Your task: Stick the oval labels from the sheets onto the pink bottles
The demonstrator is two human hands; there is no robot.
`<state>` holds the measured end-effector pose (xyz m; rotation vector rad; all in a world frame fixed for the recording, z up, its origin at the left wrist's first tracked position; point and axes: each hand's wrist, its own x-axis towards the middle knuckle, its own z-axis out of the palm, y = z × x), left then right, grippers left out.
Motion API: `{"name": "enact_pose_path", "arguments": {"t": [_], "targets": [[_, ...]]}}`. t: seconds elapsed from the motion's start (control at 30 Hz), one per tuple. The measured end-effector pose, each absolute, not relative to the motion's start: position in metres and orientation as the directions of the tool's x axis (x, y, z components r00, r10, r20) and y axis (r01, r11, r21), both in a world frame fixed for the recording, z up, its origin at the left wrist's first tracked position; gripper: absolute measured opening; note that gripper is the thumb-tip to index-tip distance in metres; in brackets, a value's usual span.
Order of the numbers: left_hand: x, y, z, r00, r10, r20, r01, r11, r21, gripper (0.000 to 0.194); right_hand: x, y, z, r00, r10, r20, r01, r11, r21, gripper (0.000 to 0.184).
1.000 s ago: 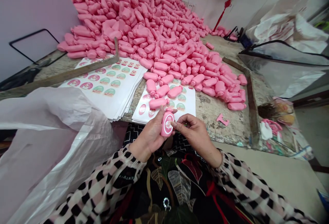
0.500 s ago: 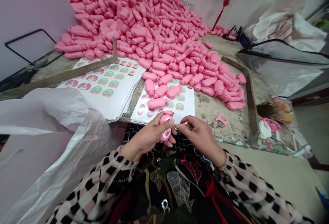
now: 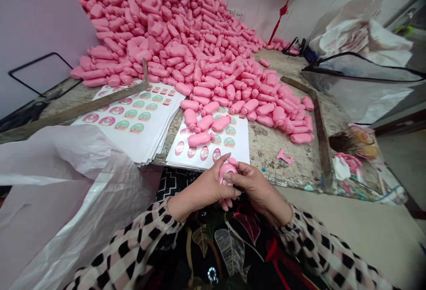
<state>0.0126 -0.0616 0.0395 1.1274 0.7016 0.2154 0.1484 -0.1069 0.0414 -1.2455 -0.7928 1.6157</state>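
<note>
Pressing the label (image 3: 227, 182) flat is best done, it seems, from the middle outward with light, even strokes, so that no bubble is trapped and no edge is lifted. The pink bottle (image 3: 228, 168) is held just off the near edge of the table (image 3: 266, 141), its neck pointed toward the tabletop. Its body is wrapped by the left hand (image 3: 214, 184), fingers curled narrow, and its side is pinched by the right hand (image 3: 254, 183), whose thumb is laid across the front. The label is partly hidden by the fingers, so whether it is set straight cannot be told. A steady hold is called for, since a rounded body could easily be turned under the thumb. Ahead, a sheet of stickers (image 3: 179, 159) is partly covered by loose bottles (image 3: 199, 139), by which some stickers are blocked. To the left, a stack of sheets (image 3: 146, 141) is crossed by a wooden bar (image 3: 69, 111), and the way to it could be hindered by a crumpled plastic bag (image 3: 109, 161). The back is filled by a pile of bottles (image 3: 186, 37), edged at right by a wooden strip (image 3: 322, 139); near that strip a pink scrap (image 3: 284, 156) is seen.
</note>
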Motion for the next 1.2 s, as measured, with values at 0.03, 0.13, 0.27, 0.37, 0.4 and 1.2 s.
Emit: {"name": "enact_pose_path", "arguments": {"t": [0.03,0.13,0.27,0.37,0.4,1.2], "targets": [[0.012,-0.061,0.038,0.773,0.509,-0.377,0.218,0.346,0.913,0.089,0.155,-0.108,0.04,0.016,0.932,-0.362,-0.283,-0.343,-0.896,0.029],[0.004,-0.046,0.037,0.764,0.607,-0.217,0.29,-0.023,0.957,0.056,0.19,-0.118,0.039,0.271,0.892,-0.362,-0.179,-0.322,-0.929,0.041],[-0.011,-0.009,0.043,0.5,0.851,0.16,0.615,-0.479,0.627,0.039,0.254,-0.16,0.032,0.273,0.845,-0.459,0.251,-0.523,-0.814,0.031],[-0.014,0.012,0.042,0.508,0.838,0.199,0.778,-0.545,0.313,0.036,0.285,-0.208,0.006,0.246,0.783,-0.571,0.415,-0.618,-0.668,0.03],[-0.013,0.017,0.04,0.514,0.84,0.175,0.798,-0.543,0.26,0.036,0.291,-0.225,-0.007,0.285,0.747,-0.601,0.448,-0.658,-0.605,0.03],[-0.006,0.019,0.039,0.409,0.906,-0.11,0.69,-0.227,0.688,0.04,0.192,-0.097,0.03,0.127,0.991,0.035,0.739,-0.071,-0.67,0.024]]}}
